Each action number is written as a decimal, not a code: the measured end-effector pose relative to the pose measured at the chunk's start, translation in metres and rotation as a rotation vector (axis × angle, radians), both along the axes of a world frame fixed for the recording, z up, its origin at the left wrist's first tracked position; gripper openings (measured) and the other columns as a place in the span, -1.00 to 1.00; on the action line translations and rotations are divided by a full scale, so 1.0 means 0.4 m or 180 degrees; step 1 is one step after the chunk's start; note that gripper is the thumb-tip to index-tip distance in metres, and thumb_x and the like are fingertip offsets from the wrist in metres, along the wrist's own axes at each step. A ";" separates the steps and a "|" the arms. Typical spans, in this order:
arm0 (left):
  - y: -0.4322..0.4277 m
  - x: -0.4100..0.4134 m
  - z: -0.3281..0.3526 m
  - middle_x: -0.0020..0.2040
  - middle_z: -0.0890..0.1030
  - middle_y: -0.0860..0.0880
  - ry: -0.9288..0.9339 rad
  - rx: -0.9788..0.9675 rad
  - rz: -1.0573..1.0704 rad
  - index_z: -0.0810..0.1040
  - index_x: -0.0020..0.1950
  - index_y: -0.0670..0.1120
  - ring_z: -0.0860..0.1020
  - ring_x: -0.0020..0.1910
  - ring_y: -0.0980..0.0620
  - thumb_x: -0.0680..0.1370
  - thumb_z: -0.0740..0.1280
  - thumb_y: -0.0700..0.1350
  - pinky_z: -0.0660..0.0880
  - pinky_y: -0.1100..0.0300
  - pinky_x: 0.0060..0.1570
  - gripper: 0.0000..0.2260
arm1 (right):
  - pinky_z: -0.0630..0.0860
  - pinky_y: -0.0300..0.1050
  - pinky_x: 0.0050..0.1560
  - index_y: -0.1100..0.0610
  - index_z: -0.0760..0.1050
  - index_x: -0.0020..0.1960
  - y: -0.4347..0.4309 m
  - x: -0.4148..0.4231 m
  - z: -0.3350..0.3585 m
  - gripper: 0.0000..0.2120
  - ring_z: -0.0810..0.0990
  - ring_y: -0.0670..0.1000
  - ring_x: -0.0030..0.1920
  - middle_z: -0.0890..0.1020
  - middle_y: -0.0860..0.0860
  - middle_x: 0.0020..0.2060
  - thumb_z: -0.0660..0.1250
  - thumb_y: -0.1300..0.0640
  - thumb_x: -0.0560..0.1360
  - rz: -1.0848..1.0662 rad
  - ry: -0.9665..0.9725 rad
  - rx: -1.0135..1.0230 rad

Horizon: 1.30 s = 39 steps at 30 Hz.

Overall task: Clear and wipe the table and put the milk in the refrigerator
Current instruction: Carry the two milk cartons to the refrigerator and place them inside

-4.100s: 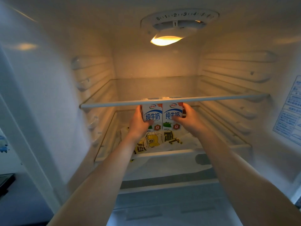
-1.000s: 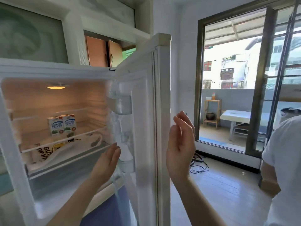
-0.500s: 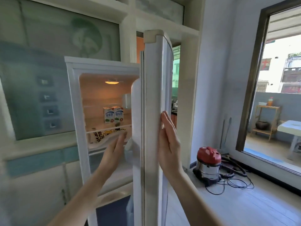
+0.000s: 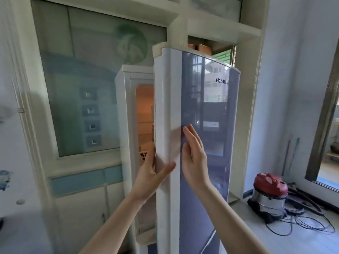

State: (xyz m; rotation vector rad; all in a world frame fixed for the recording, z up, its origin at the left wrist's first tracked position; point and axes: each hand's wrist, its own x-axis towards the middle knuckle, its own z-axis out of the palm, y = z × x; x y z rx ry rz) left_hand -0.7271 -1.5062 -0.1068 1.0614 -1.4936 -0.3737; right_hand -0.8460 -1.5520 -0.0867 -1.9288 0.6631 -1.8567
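Right up front, both hands are on the refrigerator door (image 4: 205,107). The left hand (image 4: 150,177) is spread at its white edge, thumb lying across it, fingers straight up the inner side. The right hand (image 4: 193,158) is flat on the blue-grey front, fingers straight. Door's only a narrow gap off the refrigerator (image 4: 124,107), lit inside. Can't see the milk through that gap. Further right, a red vacuum cleaner (image 4: 268,191) sits on the floor.
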 end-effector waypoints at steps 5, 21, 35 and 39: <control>-0.090 0.105 -0.013 0.09 0.55 0.12 -0.0254 0.0032 0.0290 0.25 0.39 0.00 0.55 0.02 0.21 0.44 0.41 -0.01 0.45 0.43 0.04 -0.42 | 0.06 -0.31 0.36 0.06 0.21 0.44 -0.083 0.081 0.011 -0.55 0.06 0.00 0.50 0.13 0.01 0.49 0.11 0.27 0.57 -0.0720 0.0664 0.0345; -0.234 0.309 -0.089 0.54 0.02 -0.04 -0.0707 0.0742 0.1150 -0.06 0.52 -0.07 -0.03 0.52 0.02 0.52 0.31 -0.12 -0.01 0.10 0.49 -0.30 | 0.08 0.00 0.49 0.02 0.15 0.47 -0.254 0.229 -0.020 -0.47 -0.07 0.04 0.52 0.00 0.04 0.52 0.08 0.31 0.54 -0.1063 0.1534 0.0619; -0.275 0.328 -0.098 0.46 0.19 0.10 -0.0393 0.0801 0.1048 -0.07 0.51 -0.01 0.22 0.35 0.23 0.54 0.28 -0.23 0.09 0.48 0.16 -0.31 | 0.12 0.07 0.47 -0.01 0.11 0.48 -0.296 0.250 -0.028 -0.42 -0.11 0.03 0.52 -0.03 0.01 0.52 0.05 0.36 0.52 -0.1049 0.1602 0.0591; -0.271 0.318 -0.093 0.48 0.22 0.03 -0.0495 0.0881 0.1192 -0.09 0.52 -0.01 0.27 0.42 0.03 0.55 0.26 -0.19 0.17 0.36 0.21 -0.33 | 0.11 0.05 0.47 0.00 0.13 0.47 -0.293 0.243 -0.024 -0.44 -0.10 0.01 0.53 -0.03 0.00 0.52 0.06 0.36 0.53 -0.0989 0.1635 0.0620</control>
